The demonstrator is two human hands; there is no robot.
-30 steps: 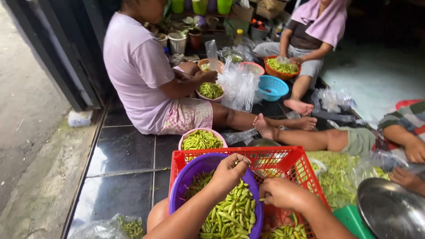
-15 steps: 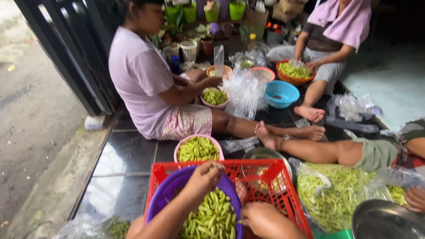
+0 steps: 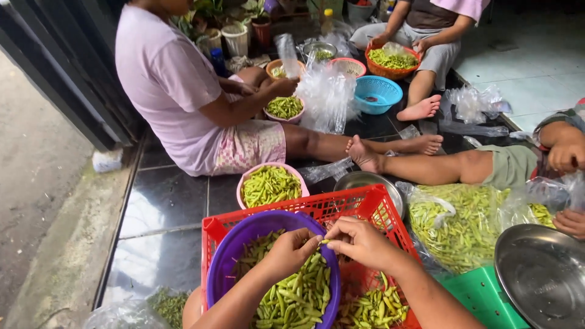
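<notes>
— Dark glossy floor tiles [image 3: 164, 201] run under everything; where does your pod sit on them?

— Not on them at all. The small green pod [image 3: 323, 242] is up between your two hands, over the purple basket [image 3: 244, 234], which stands inside the red crate [image 3: 365, 204].

— Which hand has it?

— Both. Your left hand [image 3: 291, 248] pinches one end with fingertips closed on it, and your right hand [image 3: 361, 242] closes thumb and forefinger on the other end. The grip on each side is nearly shut, with only the pod between the tips.

— How does it lie?

— Its long axis runs roughly left to right, from one set of fingertips to the other, almost level. The right hand covers more of it; only a short piece shows in the gap, so you cannot see whether it is whole or split.

— And below?

— A heap of green pods [image 3: 298, 295] fills the near side of the purple basket, straight beneath your left wrist. More loose pods [image 3: 372, 307] lie on the crate floor, under your right forearm.

— Further out?

— A pink bowl [image 3: 268, 183] of pods stands just beyond the crate, and a steel bowl [image 3: 365, 181] is beside it. To your right, a clear bag of pods [image 3: 463, 222] rests near a steel tray [image 3: 542, 274]. Other people sit across the floor with their own bowls.
</notes>
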